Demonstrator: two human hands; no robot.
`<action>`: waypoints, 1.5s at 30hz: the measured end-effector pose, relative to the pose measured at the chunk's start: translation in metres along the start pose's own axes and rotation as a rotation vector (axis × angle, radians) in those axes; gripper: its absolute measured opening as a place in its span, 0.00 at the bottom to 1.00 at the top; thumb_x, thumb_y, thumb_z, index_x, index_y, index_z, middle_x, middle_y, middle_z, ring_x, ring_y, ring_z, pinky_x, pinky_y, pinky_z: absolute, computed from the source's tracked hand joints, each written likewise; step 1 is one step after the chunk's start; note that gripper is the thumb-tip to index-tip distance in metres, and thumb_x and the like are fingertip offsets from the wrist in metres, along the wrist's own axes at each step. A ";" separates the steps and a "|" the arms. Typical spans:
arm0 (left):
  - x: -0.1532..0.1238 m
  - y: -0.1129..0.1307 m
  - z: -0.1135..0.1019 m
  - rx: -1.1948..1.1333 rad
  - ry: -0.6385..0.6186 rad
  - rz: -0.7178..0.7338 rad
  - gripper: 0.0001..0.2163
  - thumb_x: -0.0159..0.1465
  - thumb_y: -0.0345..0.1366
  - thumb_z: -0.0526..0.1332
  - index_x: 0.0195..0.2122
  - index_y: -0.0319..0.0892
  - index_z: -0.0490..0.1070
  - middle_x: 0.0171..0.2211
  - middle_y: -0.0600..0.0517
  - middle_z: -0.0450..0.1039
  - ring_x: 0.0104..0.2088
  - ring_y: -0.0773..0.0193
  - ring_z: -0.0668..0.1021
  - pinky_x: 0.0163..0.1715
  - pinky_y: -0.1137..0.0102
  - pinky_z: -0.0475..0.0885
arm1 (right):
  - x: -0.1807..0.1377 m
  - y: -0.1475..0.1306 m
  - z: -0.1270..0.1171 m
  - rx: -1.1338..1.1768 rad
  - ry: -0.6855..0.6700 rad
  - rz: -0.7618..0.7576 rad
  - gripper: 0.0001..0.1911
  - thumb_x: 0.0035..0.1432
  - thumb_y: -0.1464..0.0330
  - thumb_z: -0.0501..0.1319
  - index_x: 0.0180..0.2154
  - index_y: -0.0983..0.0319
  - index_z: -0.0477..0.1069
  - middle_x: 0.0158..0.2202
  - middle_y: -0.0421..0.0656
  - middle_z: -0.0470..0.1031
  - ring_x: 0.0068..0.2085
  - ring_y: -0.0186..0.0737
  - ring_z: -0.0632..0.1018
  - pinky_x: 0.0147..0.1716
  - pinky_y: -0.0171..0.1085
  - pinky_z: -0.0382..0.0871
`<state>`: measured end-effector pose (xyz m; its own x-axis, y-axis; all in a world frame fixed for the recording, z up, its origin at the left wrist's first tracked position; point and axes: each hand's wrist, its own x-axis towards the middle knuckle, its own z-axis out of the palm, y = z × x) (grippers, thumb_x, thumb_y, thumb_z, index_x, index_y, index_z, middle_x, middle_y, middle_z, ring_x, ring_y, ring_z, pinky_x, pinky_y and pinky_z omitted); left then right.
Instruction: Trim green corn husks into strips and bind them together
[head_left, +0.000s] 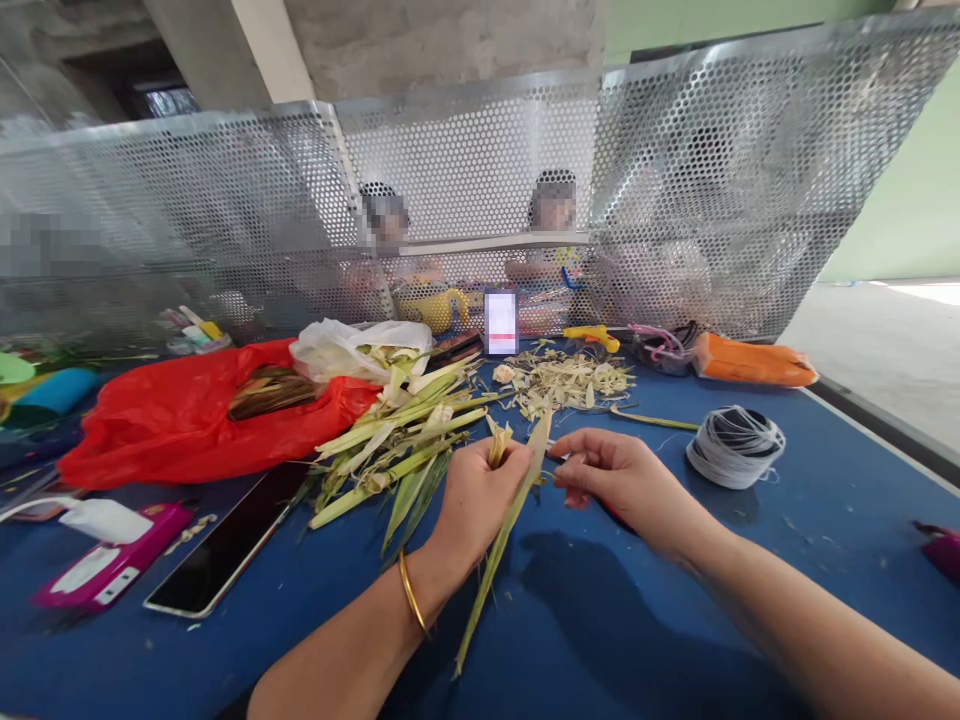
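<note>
My left hand (480, 495), with a gold bangle (411, 592) at the wrist, pinches a long green leaf strip (501, 545) between thumb and finger. A pale, folded leaf piece (498, 440) sticks up from the same grip. Close by on the right, my right hand (607, 475) has its fingers curled together near the strip. A small shiny tip shows at its fingertips and a bit of red under its palm; what it holds cannot be made out. Left of my hands lies a heap of green and yellowish leaf strips (405, 450).
Pale scraps (574, 385) lie beyond my hands, near a phone (501, 322) standing upright. A cord spool (735, 448), an orange packet (754, 362) and a yellow-handled tool (592, 336) are rightward. Leftward lie a red bag (172, 420) and a dark phone (232, 540). A perforated metal screen (465, 150) stands behind.
</note>
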<state>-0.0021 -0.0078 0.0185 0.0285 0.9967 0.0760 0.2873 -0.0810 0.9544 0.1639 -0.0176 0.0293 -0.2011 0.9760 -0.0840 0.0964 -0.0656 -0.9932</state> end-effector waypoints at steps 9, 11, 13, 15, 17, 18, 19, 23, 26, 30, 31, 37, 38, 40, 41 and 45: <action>0.020 -0.013 -0.008 -0.123 0.146 -0.017 0.12 0.52 0.42 0.63 0.19 0.39 0.69 0.17 0.59 0.60 0.20 0.72 0.60 0.22 0.75 0.57 | -0.020 -0.018 -0.013 -0.119 -0.956 0.220 0.15 0.52 0.59 0.66 0.31 0.66 0.76 0.30 0.41 0.73 0.26 0.28 0.74 0.30 0.28 0.72; 0.025 -0.018 -0.009 -0.185 0.179 -0.032 0.13 0.50 0.43 0.64 0.18 0.39 0.67 0.16 0.60 0.58 0.19 0.73 0.59 0.21 0.75 0.56 | -0.024 -0.025 -0.015 -0.081 -1.183 0.267 0.19 0.53 0.55 0.65 0.29 0.67 0.76 0.30 0.42 0.73 0.27 0.28 0.74 0.30 0.27 0.73; 0.030 -0.023 -0.010 -0.252 0.208 -0.090 0.14 0.49 0.43 0.66 0.18 0.39 0.66 0.15 0.61 0.56 0.18 0.74 0.58 0.20 0.75 0.54 | -0.029 -0.030 -0.020 0.000 -1.333 0.235 0.24 0.50 0.50 0.65 0.26 0.67 0.77 0.28 0.43 0.72 0.25 0.29 0.74 0.29 0.28 0.73; 0.036 -0.026 -0.013 -0.291 0.237 -0.146 0.14 0.48 0.42 0.66 0.18 0.40 0.63 0.14 0.62 0.54 0.17 0.75 0.56 0.18 0.76 0.53 | -0.037 -0.031 -0.026 0.089 -1.370 0.161 0.28 0.45 0.45 0.65 0.22 0.65 0.76 0.25 0.44 0.72 0.23 0.32 0.74 0.27 0.29 0.74; 0.041 -0.028 -0.016 -0.308 0.264 -0.176 0.14 0.48 0.41 0.66 0.18 0.41 0.61 0.13 0.63 0.53 0.15 0.76 0.55 0.17 0.76 0.51 | -0.046 -0.030 -0.034 0.162 -1.271 0.103 0.29 0.42 0.42 0.64 0.17 0.62 0.75 0.21 0.44 0.72 0.19 0.34 0.75 0.22 0.30 0.73; 0.043 -0.028 -0.017 -0.313 0.275 -0.186 0.14 0.48 0.40 0.65 0.18 0.42 0.60 0.13 0.63 0.52 0.15 0.76 0.55 0.16 0.76 0.50 | -0.048 -0.029 -0.038 0.180 -1.213 0.086 0.28 0.42 0.43 0.65 0.15 0.61 0.75 0.19 0.44 0.72 0.18 0.34 0.74 0.20 0.31 0.72; 0.044 -0.028 -0.018 -0.321 0.280 -0.200 0.14 0.48 0.39 0.65 0.18 0.42 0.59 0.12 0.63 0.52 0.14 0.76 0.54 0.16 0.76 0.49 | -0.048 -0.028 -0.042 0.195 -1.073 0.057 0.27 0.42 0.44 0.66 0.14 0.60 0.74 0.17 0.43 0.70 0.15 0.32 0.72 0.17 0.30 0.69; 0.040 -0.020 -0.018 -0.365 0.219 -0.241 0.15 0.48 0.41 0.65 0.17 0.42 0.59 0.11 0.63 0.50 0.13 0.76 0.52 0.14 0.76 0.45 | -0.019 -0.019 -0.052 0.043 -0.218 -0.173 0.16 0.47 0.53 0.68 0.25 0.60 0.77 0.21 0.41 0.73 0.18 0.33 0.71 0.18 0.33 0.67; 0.029 -0.010 -0.015 -0.398 0.112 -0.247 0.13 0.48 0.42 0.67 0.20 0.40 0.65 0.11 0.63 0.50 0.13 0.76 0.52 0.14 0.76 0.45 | 0.012 -0.008 -0.057 -0.340 0.527 -0.250 0.15 0.53 0.58 0.62 0.37 0.63 0.75 0.29 0.47 0.76 0.29 0.43 0.77 0.32 0.42 0.72; 0.014 0.000 -0.009 -0.403 -0.003 -0.225 0.13 0.48 0.42 0.68 0.19 0.40 0.67 0.12 0.63 0.50 0.14 0.76 0.52 0.15 0.75 0.44 | 0.019 0.002 -0.044 -0.891 0.657 -0.477 0.20 0.56 0.63 0.60 0.49 0.65 0.70 0.54 0.57 0.68 0.54 0.58 0.68 0.52 0.53 0.61; 0.011 0.002 -0.007 -0.400 -0.013 -0.217 0.13 0.48 0.42 0.68 0.19 0.40 0.67 0.12 0.63 0.51 0.14 0.76 0.52 0.15 0.75 0.45 | 0.016 0.004 -0.036 -0.880 0.562 -0.495 0.19 0.56 0.62 0.61 0.48 0.64 0.71 0.54 0.56 0.69 0.54 0.57 0.69 0.52 0.51 0.61; 0.000 0.003 0.002 -0.402 -0.087 -0.182 0.09 0.50 0.39 0.67 0.20 0.40 0.71 0.15 0.59 0.62 0.16 0.75 0.58 0.19 0.74 0.51 | -0.004 0.016 0.022 -0.129 -0.013 -0.115 0.16 0.54 0.55 0.61 0.25 0.60 0.65 0.21 0.38 0.72 0.25 0.37 0.74 0.27 0.35 0.68; 0.000 0.003 0.003 -0.416 -0.087 -0.186 0.09 0.50 0.39 0.67 0.21 0.40 0.71 0.15 0.60 0.62 0.16 0.75 0.58 0.19 0.74 0.52 | -0.005 0.017 0.025 -0.084 -0.006 -0.091 0.17 0.54 0.55 0.61 0.23 0.60 0.63 0.19 0.37 0.71 0.23 0.35 0.73 0.26 0.35 0.67; 0.001 0.003 0.002 -0.462 -0.077 -0.196 0.08 0.49 0.38 0.67 0.22 0.41 0.71 0.14 0.62 0.59 0.16 0.74 0.58 0.19 0.74 0.52 | -0.005 0.018 0.026 -0.053 -0.012 -0.061 0.18 0.54 0.55 0.61 0.23 0.61 0.63 0.17 0.36 0.69 0.20 0.33 0.71 0.24 0.34 0.66; 0.001 0.004 0.002 -0.487 -0.070 -0.199 0.08 0.49 0.38 0.67 0.22 0.41 0.70 0.14 0.62 0.57 0.16 0.75 0.57 0.19 0.74 0.52 | -0.005 0.018 0.024 -0.056 -0.038 -0.052 0.18 0.54 0.54 0.61 0.23 0.61 0.65 0.16 0.35 0.68 0.19 0.33 0.70 0.23 0.33 0.65; 0.004 0.006 -0.001 -0.524 -0.049 -0.198 0.11 0.48 0.39 0.68 0.21 0.41 0.67 0.14 0.63 0.54 0.16 0.75 0.56 0.19 0.74 0.51 | -0.004 0.018 0.019 -0.084 -0.159 -0.026 0.19 0.54 0.53 0.60 0.25 0.62 0.67 0.15 0.35 0.67 0.19 0.32 0.70 0.21 0.32 0.62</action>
<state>-0.0013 -0.0046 0.0253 0.0705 0.9901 -0.1212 -0.2216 0.1340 0.9659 0.1480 -0.0271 0.0103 -0.3553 0.9316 -0.0763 0.1684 -0.0165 -0.9856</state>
